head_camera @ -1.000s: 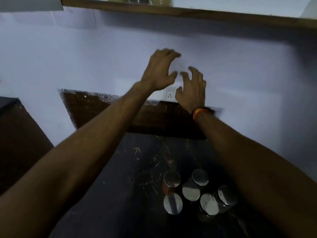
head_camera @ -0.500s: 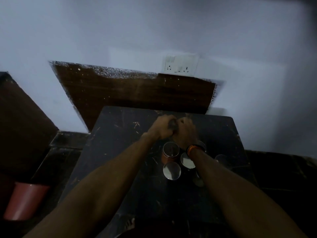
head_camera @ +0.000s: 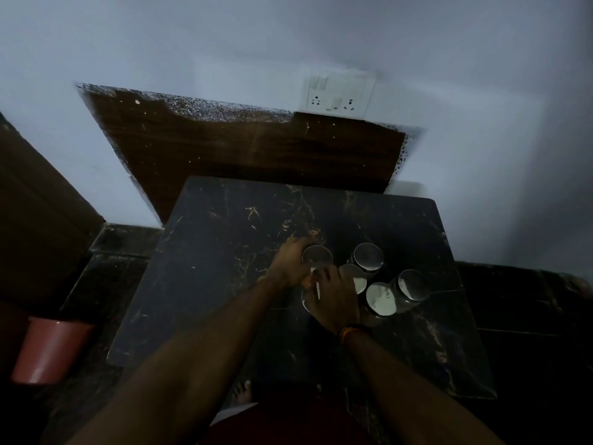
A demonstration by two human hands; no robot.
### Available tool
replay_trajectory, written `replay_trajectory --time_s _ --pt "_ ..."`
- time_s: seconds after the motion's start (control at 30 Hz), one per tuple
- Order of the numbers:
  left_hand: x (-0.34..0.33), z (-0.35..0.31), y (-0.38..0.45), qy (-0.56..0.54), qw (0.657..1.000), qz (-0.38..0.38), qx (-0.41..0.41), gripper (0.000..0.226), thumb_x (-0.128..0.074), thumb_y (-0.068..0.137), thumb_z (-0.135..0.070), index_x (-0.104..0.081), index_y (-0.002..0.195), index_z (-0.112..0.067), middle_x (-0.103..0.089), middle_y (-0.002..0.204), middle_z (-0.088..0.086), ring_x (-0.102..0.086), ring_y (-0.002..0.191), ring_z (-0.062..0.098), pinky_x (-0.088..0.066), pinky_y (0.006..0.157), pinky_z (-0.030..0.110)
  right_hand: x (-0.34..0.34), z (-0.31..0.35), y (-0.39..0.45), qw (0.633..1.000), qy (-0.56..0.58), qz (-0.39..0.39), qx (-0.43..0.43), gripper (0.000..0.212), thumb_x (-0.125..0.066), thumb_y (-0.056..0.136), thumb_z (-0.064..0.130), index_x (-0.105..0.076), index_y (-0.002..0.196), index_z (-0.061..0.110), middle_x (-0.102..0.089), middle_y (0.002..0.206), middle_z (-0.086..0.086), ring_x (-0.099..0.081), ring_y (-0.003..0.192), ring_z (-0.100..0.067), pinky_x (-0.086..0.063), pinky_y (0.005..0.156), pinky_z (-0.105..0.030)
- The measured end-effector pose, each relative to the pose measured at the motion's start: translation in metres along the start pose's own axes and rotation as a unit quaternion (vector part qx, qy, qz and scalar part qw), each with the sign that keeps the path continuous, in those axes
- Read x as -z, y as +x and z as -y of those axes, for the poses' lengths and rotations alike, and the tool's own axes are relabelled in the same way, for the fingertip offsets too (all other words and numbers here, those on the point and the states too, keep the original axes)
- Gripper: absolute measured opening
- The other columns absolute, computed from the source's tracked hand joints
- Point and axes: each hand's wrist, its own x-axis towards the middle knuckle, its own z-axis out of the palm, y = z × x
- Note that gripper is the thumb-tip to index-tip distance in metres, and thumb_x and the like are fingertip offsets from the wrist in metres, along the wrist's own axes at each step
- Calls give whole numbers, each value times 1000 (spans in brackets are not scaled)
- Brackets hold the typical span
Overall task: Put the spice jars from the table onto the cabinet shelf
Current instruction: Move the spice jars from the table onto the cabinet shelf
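Observation:
Several spice jars with shiny round lids stand clustered on the dark marble table (head_camera: 224,284), right of its middle. My left hand (head_camera: 288,266) curls round the side of the far-left jar (head_camera: 317,256). Just in front of it, my right hand (head_camera: 333,300) lies over the top of the near-left jar (head_camera: 306,303) with fingers bent down around its lid, which is mostly hidden. Other jars (head_camera: 369,256) (head_camera: 382,298) (head_camera: 412,284) stand untouched to the right. The cabinet shelf is out of view.
A white wall with a switch and socket plate (head_camera: 337,94) rises behind the table, above a brown wooden panel (head_camera: 256,155). A reddish bucket (head_camera: 48,351) stands on the dark floor at the left. A bare foot (head_camera: 240,393) shows below the table's near edge.
My view tipped down from the shelf to the table. Both hands came down from the wall and closed on two jars at the left of the cluster.

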Motion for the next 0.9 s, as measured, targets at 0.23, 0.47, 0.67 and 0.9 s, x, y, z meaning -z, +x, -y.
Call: replay_trajectory --time_s 0.23,0.47,0.67,0.9 --pt "-10 15 -14 -24 998 -38 36 52 -65 91 -30 -49 139 -17 -47 140 8 -44 129 22 -34 100 30 -6 4 -9 998 -46 47 0 62 -47 78 69 -59 112 20 -58 111 -7 -53 100 -27 -46 77 -42" --pt "-11 29 -26 -71 993 -47 86 49 -63 90 -12 -50 138 -15 -50 140 8 -50 126 21 -42 101 31 -16 6 -12 995 -31 94 -20 85 -68 67 69 -46 133 20 -53 124 -9 -52 110 -29 -51 82 -41" --pt "-16 39 -32 -168 973 -66 146 31 -63 91 -10 -60 121 -18 -66 104 0 -64 102 17 -53 96 41 -9 21 -3 997 -6 72 -30 73 -71 69 62 -52 127 20 -56 120 -9 -52 107 -29 -47 88 -38" --pt "-7 53 -58 -389 877 -98 264 28 -46 104 -27 -69 99 -12 -72 101 15 -70 83 21 -53 67 30 29 30 44 958 259 118 -28 84 -83 66 52 -49 140 29 -55 134 0 -47 124 -22 -43 102 -40"
